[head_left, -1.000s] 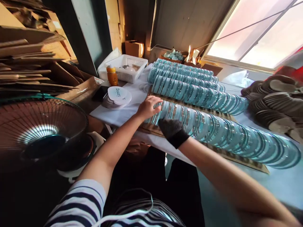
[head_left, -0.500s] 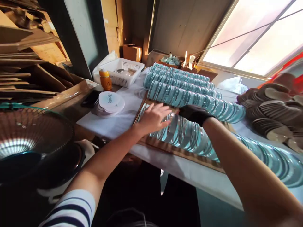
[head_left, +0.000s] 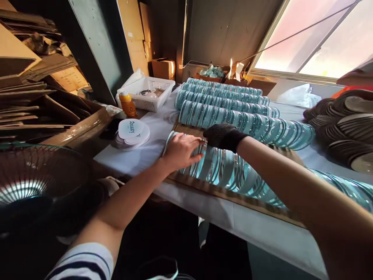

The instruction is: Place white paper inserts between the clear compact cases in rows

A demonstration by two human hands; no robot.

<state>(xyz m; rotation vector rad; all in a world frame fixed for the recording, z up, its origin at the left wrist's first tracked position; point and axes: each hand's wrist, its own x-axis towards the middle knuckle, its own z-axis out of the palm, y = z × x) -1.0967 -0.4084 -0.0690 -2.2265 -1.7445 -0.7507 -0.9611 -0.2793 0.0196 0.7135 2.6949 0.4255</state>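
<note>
A fan cage [head_left: 37, 182] is sitting far off to the left of both hands, with flattened cardboard [head_left: 35, 97] stacked above it; a pile of white round labels [head_left: 132, 132] is lying just left of the bare hand, and an orange bottle [head_left: 127, 104] and a white basket [head_left: 148, 91] are standing beyond that; the left hand [head_left: 180, 151], bare, is resting with fingers spread flat over the near end of the nearest row of blue-rimmed glass discs [head_left: 227, 171], pressing rather than pinching; the right hand [head_left: 223, 136], in a black mesh glove, is lying on top of the same row just right of the left one, fingers curled over the discs, though whether it is gripping any is not clear; further rows of discs [head_left: 233, 112] are lining up beyond both hands on the white table [head_left: 247, 229]; dark round pieces [head_left: 344, 124] are heaping up well to the right.
</note>
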